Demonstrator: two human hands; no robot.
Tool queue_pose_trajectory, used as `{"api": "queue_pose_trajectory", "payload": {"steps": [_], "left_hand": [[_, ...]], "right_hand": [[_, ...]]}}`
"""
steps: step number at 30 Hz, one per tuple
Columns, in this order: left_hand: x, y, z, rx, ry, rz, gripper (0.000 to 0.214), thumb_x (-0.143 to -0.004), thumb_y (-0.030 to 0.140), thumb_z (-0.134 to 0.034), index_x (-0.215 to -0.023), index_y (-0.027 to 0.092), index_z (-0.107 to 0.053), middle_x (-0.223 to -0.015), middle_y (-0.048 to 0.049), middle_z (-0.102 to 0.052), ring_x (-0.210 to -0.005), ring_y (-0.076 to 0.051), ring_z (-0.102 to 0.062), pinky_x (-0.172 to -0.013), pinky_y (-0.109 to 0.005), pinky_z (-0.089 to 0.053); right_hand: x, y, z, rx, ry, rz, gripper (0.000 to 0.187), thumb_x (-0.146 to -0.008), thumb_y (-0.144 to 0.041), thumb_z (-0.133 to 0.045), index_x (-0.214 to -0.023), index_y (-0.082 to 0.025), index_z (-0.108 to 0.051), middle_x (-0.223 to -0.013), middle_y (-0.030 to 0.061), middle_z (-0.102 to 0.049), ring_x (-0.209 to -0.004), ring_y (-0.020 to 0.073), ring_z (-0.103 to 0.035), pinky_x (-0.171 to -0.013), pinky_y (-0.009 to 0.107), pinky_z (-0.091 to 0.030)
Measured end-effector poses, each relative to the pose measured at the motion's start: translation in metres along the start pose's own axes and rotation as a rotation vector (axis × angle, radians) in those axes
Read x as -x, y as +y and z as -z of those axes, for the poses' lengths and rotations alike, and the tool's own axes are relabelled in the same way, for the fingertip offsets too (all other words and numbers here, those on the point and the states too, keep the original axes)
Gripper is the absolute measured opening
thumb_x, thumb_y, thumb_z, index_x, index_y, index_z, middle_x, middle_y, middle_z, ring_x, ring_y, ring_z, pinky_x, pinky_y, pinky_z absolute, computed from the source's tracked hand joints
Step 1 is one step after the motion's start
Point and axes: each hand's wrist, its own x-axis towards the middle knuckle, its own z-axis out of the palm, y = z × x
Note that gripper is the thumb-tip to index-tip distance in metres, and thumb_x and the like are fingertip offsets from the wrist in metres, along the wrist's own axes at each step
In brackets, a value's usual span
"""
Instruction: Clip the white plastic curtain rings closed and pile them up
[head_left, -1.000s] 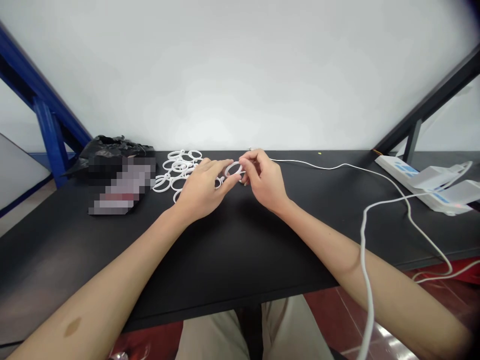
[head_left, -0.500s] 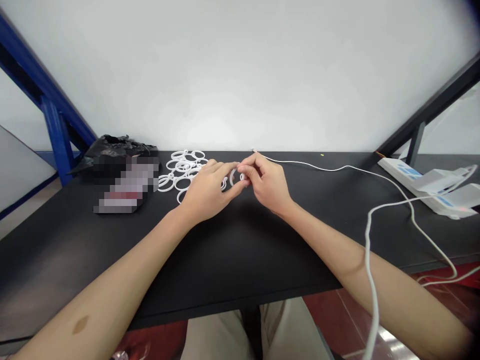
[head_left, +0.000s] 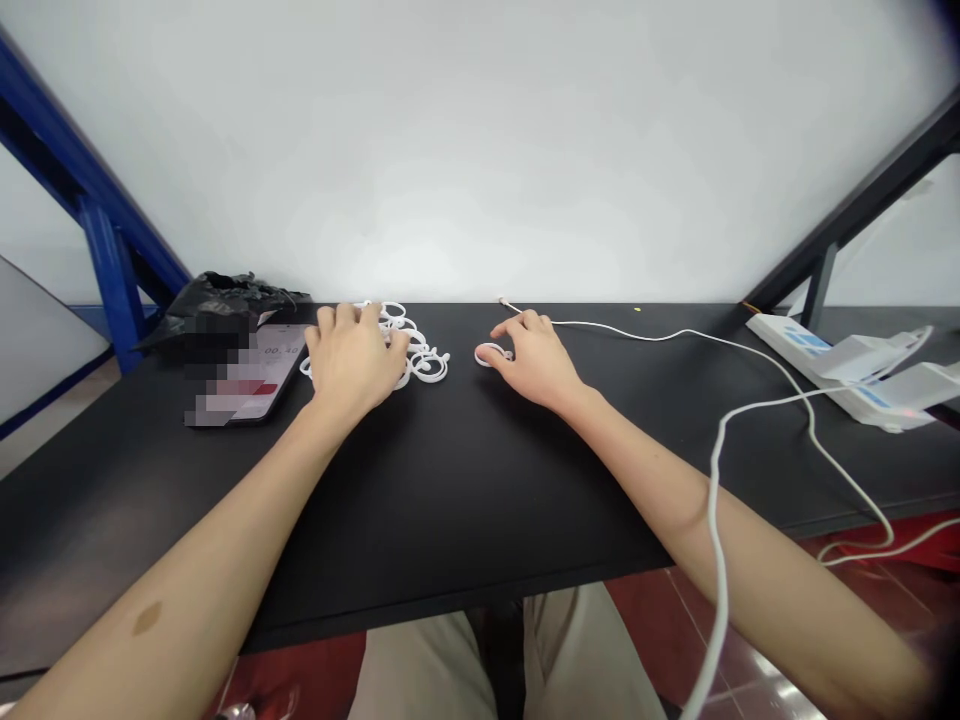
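Several white plastic rings with small eyelets, like curtain rings (head_left: 430, 376), lie in a loose pile at the back left of the black table. Over this pile is my left hand (head_left: 351, 358), palm down with its fingers spread, hiding many of the rings. Whether its fingertips touch any cannot be seen. To the right, apart from the pile, a single white curtain ring (head_left: 480, 360) lies on the tabletop. My right hand (head_left: 541, 358) is beside that ring, thumb over its edge and fingers apart, not closed on it.
Left of the pile lies a phone (head_left: 279, 372), partly blurred out, with a crumpled black plastic bag (head_left: 225, 296) behind it. A white cable (head_left: 660, 340) runs across the right side and over my right forearm to a white power strip (head_left: 840, 375). A white wall (head_left: 480, 150) stands behind the table.
Both hands were together around a white ring. My left hand has moved left over the pile and spread its fingers; my right hand has opened, with one ring lying on the table beside it.
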Motion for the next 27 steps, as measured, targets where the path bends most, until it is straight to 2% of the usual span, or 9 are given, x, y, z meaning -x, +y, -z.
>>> {"api": "queue_pose_trajectory", "payload": {"steps": [2,4,9,12,15,19,23,27], "left_hand": [[0.001,-0.004,-0.003,-0.053,-0.023,0.000,0.050,-0.090,0.035,-0.042,-0.127,0.009,-0.061,-0.120,-0.0247,-0.061,-0.116,-0.044,-0.049,-0.094,-0.057,-0.039],[0.004,-0.005,-0.006,-0.082,-0.024,-0.020,0.052,-0.089,0.034,-0.042,-0.129,0.007,-0.059,-0.121,-0.0261,-0.059,-0.115,-0.045,-0.049,-0.093,-0.058,-0.039],[0.008,-0.002,-0.011,-0.058,0.013,-0.116,0.051,-0.090,0.029,-0.041,-0.133,0.007,-0.057,-0.126,-0.0261,-0.057,-0.118,-0.045,-0.047,-0.093,-0.060,-0.039],[0.009,0.004,-0.011,0.043,0.031,-0.222,0.049,-0.091,0.027,-0.042,-0.134,0.010,-0.057,-0.130,-0.0222,-0.057,-0.120,-0.042,-0.046,-0.097,-0.058,-0.038],[0.012,0.012,-0.009,0.176,0.016,-0.402,0.045,-0.094,0.030,-0.043,-0.134,0.013,-0.057,-0.125,-0.0164,-0.061,-0.117,-0.035,-0.048,-0.099,-0.052,-0.040],[0.017,0.019,-0.007,0.294,-0.053,-0.606,0.035,-0.098,0.031,-0.044,-0.124,0.017,-0.062,-0.112,-0.0094,-0.068,-0.104,-0.028,-0.053,-0.094,-0.045,-0.044],[0.016,0.020,-0.003,0.330,-0.101,-0.625,0.025,-0.096,0.028,-0.051,-0.114,0.018,-0.063,-0.104,-0.0068,-0.072,-0.097,-0.026,-0.054,-0.089,-0.043,-0.045],[0.015,0.021,0.001,0.359,-0.102,-0.577,0.018,-0.094,0.030,-0.053,-0.106,0.020,-0.063,-0.101,-0.0064,-0.071,-0.096,-0.026,-0.054,-0.087,-0.041,-0.045]], "right_hand": [[0.001,0.001,0.001,0.030,-0.097,-0.027,0.048,-0.086,-0.055,-0.065,-0.114,-0.016,-0.066,-0.123,0.0163,-0.059,-0.118,0.0345,-0.051,-0.102,0.049,-0.043],[0.002,-0.001,0.001,0.048,-0.162,-0.022,0.048,-0.085,-0.054,-0.065,-0.116,-0.016,-0.065,-0.122,0.0152,-0.060,-0.115,0.0335,-0.053,-0.100,0.049,-0.044],[0.002,-0.004,0.002,0.080,-0.159,0.011,0.021,-0.092,-0.034,-0.059,-0.104,-0.018,-0.065,-0.110,0.0119,-0.065,-0.106,0.0284,-0.057,-0.089,0.040,-0.046],[0.002,-0.006,0.002,0.038,-0.121,0.006,0.014,-0.094,-0.030,-0.056,-0.093,-0.020,-0.065,-0.101,0.0087,-0.067,-0.093,0.0236,-0.060,-0.077,0.034,-0.044],[0.003,-0.008,0.001,-0.064,-0.066,0.021,0.016,-0.095,-0.030,-0.054,-0.087,-0.021,-0.064,-0.093,0.0045,-0.067,-0.079,0.0177,-0.058,-0.070,0.030,-0.040],[0.004,-0.016,0.000,-0.211,-0.035,0.093,0.022,-0.094,-0.034,-0.055,-0.080,-0.019,-0.063,-0.084,0.0016,-0.065,-0.072,0.0141,-0.054,-0.067,0.027,-0.036],[0.006,-0.023,0.001,-0.360,-0.069,0.138,0.030,-0.096,-0.036,-0.052,-0.073,-0.018,-0.060,-0.070,-0.0012,-0.061,-0.064,0.0117,-0.052,-0.063,0.025,-0.035],[0.010,-0.026,0.002,-0.622,-0.114,0.083,0.044,-0.099,-0.050,-0.046,-0.070,-0.019,-0.056,-0.061,-0.0044,-0.057,-0.052,0.0082,-0.051,-0.060,0.023,-0.040]]}}
